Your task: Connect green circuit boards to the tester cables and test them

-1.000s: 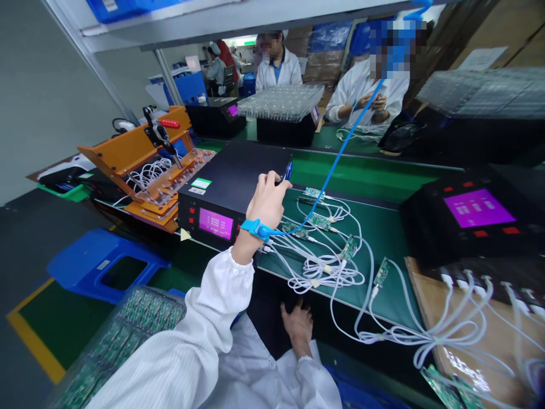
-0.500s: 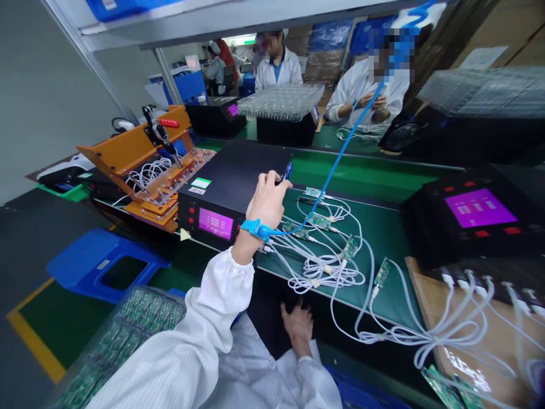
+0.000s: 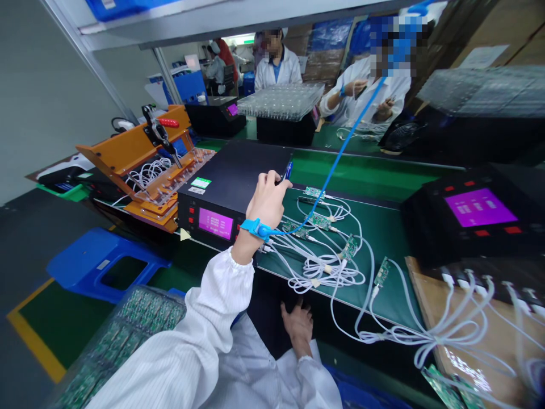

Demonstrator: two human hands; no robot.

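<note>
Head view: at the bottom centre of the frame, the right hand [image 3: 298,321] lies with its fingers spread over a dark area below the bench edge, grasping nothing that shows. At lower left are packed circuit boards [image 3: 147,309]. Mid-frame, the left hand [image 3: 268,197], wearing a blue wrist strap [image 3: 255,228], is bent over the right end of a black box [image 3: 242,165] and appears to pinch a blue pen [image 3: 289,170] between thumb and fingers; the lower part of the pen is hidden. The pen should be light, stiff and rather slick, best held by the middle of its barrel. The box looks rigid and probably heavy, a lift for two hands under its lower edges.

Right of centre, loose circuit boards [image 3: 321,221] lie on the bench, joined to white cables [image 3: 330,272]. These boards are likely light, stiff and fragile, so the rims suit the fingertips better than the components; the cables look soft and apt to tangle, best taken by the plugs. An orange fixture [image 3: 128,152] stands at left. Farther back, at top centre, a clear tray stack [image 3: 281,102] looks light and flexible.
</note>
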